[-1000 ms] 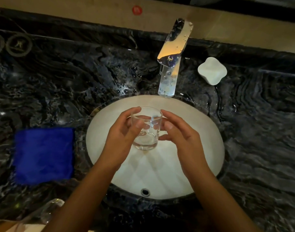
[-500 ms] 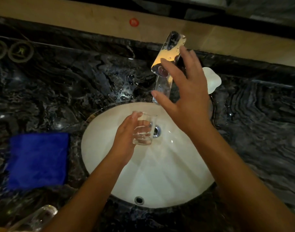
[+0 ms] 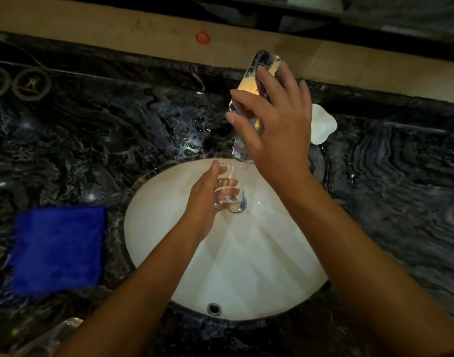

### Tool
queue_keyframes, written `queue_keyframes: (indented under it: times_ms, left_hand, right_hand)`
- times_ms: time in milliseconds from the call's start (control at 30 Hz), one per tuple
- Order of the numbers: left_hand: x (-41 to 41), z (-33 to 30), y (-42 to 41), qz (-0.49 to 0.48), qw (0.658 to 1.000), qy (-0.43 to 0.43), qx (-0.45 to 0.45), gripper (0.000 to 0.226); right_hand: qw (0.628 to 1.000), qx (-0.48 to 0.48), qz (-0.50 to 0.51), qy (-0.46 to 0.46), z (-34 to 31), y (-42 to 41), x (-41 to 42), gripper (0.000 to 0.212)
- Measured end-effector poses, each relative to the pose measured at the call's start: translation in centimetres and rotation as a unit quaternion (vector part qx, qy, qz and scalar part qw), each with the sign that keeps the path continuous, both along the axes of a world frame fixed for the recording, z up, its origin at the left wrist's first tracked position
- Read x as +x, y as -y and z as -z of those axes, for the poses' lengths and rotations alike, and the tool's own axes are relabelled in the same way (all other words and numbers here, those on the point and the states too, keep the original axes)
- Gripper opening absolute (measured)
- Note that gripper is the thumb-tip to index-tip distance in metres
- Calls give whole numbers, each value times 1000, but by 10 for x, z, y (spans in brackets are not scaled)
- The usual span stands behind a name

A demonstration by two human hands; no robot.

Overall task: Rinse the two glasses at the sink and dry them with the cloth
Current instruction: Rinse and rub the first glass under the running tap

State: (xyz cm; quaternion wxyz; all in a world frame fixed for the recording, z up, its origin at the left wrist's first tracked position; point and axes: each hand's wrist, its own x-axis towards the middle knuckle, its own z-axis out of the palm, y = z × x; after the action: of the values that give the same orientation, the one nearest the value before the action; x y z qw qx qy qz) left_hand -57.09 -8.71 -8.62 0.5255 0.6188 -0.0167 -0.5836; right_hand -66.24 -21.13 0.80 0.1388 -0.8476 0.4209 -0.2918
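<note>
Progress: early stage. The left hand (image 3: 204,202) grips one glass (image 3: 227,188) upright over the white sink (image 3: 246,274), its fingers (image 3: 215,169) curled round the near side of the wall and the thumb hidden behind. The glass sits just below and toward the person from the tap spout; whether it holds water cannot be told from this view.

The right hand (image 3: 277,124) is on the chrome tap (image 3: 257,73), up and beyond the left fingers. Its fingers are spread and nearly straight across the lever, thumb (image 3: 242,127) underneath; they touch rather than clasp. No stream of water is visible, so the rinse is judged not yet begun or only just being started.

The second glass (image 3: 66,328) lies at the bottom edge of the view, on the desk (image 3: 401,202), well apart from both hands on the left hand's side and toward the person; it is blurred and its condition cannot be read.

The blue cloth (image 3: 57,249) lies flat on the desk to the left of the left fingers, untouched and apart from the sink rim.

Outstanding: rinsing of this glass, rinsing of the second, and drying of both.
</note>
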Motion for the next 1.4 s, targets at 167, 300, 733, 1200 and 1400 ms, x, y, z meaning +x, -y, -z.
queue_keyframes:
  times_ms: [167, 300, 733, 1200, 1400]
  left_hand:
    - [-1, 0, 5, 6, 1000, -3, -3, 50]
    - [1, -1, 9, 12, 1000, 1, -5, 52]
    - [-3, 0, 17, 2, 1000, -10, -23, 64]
    - [-1, 4, 16, 48, 995, -78, -45, 83]
    - [-3, 20, 13, 43, 995, -82, -32, 60]
  right_hand:
    - [999, -20, -28, -16, 5, 4, -1, 39]
    - [999, -41, -25, -9, 4, 7, -1, 36]
    - [998, 43, -34, -5, -19, 12, -4, 39]
    - [955, 179, 112, 209, 26, -71, -34, 42]
    - [906, 404, 82, 100, 85, -119, -25, 68]
